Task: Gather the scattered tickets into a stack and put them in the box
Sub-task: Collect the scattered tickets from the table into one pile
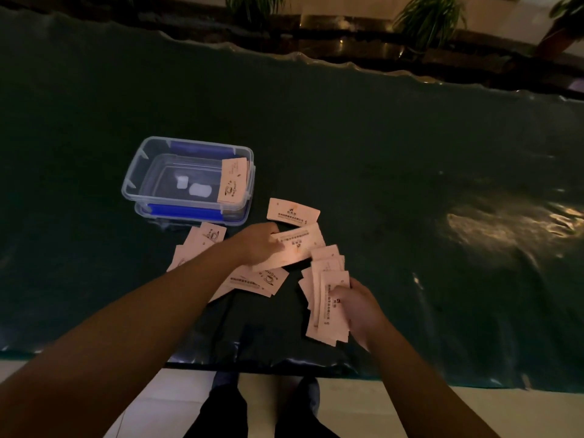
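Standing at a table draped in dark green cloth [410, 153], dim light, with a clear plastic box [139, 172] as the landmark.

Lying inside that box, against its right wall and tilted up on the rim: one pale ticket [233, 181]. Also sitting on the box floor: two small white pieces [192, 186], too blurred to identify. Running along the box's near and far edges: blue clip handles [183, 212].

Reaching out just right of the box's near corner: the left hand [257, 245], fingers closed on a long ticket [300, 245], pinching it at its left end and holding it slightly off the cloth. Lying just beyond that hand, right of the box: a single ticket [293, 212], flat, apart from the rest. Spreading out below the box's near edge, partly hidden under the left forearm: a loose overlapping group of tickets [202, 240]. Lying nearer to the body than the left hand: another overlapping few [262, 281], printed side up.

Gripping a fanned stack of tickets [325, 311], well to the right of the box and nearer the table's front edge: the right hand [357, 306], thumb pressing on top and fingers curling underneath, stack standing roughly lengthwise away from the body, edges uneven.

Showing below the table edge: pale floor and dark shoes [227, 387]. Showing beyond the far edge: potted plants [429, 17].
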